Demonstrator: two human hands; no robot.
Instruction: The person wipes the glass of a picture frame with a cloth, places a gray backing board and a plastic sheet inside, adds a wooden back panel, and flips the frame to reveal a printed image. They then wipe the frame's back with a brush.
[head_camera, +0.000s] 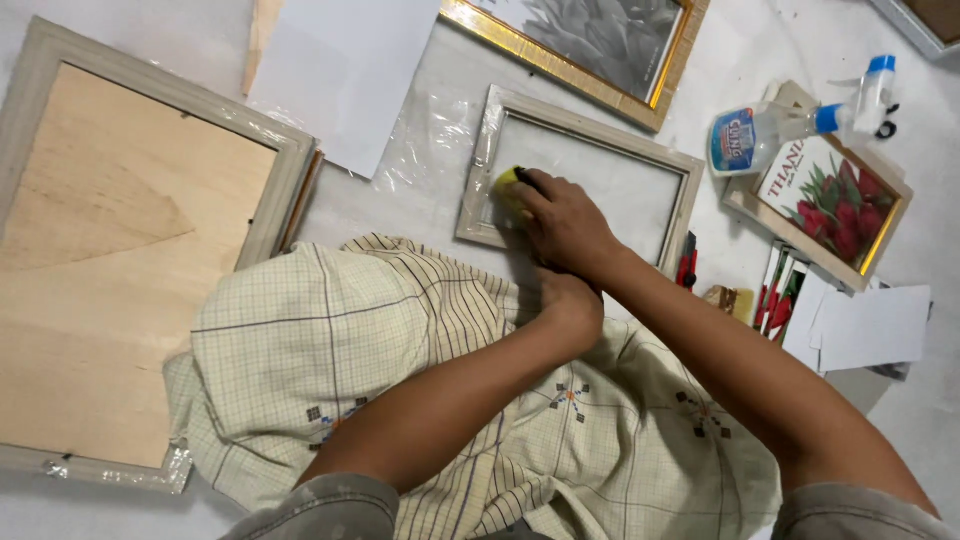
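Wiping the glass of the small pale frame (580, 180) with a yellow cloth (509, 184); the right hand (565, 225) is pressing it down, fingers clenched over the wad, near the frame's left inner edge. Only a bit of yellow is showing past the fingertips.

The left hand (570, 300) is sitting just behind the right wrist, at the near edge of the frame where the checked fabric (400, 360) is lapping over it. Can't tell whether it's gripping anything; it looks like it's bracing, palm down.

Progress, judging by the layout:
- The frame is lying flat on clear plastic wrap (430, 140), so it looks unwrapped already.
- The spray bottle (770, 130) is lying on its side, well right of the grip, not in hand; I'm guessing the spraying is done for now.
- The cloth is working the left end of the pane; the stretch right of the grip is showing no visible difference, so I can't call it cleaned or not.

Waiting around it: the big frame (130, 250) face down far left of the grip with its wood backing showing, a gold-edged frame (600, 50) beyond it, a flower picture (830, 195) and loose white sheets (870, 325) to the right.
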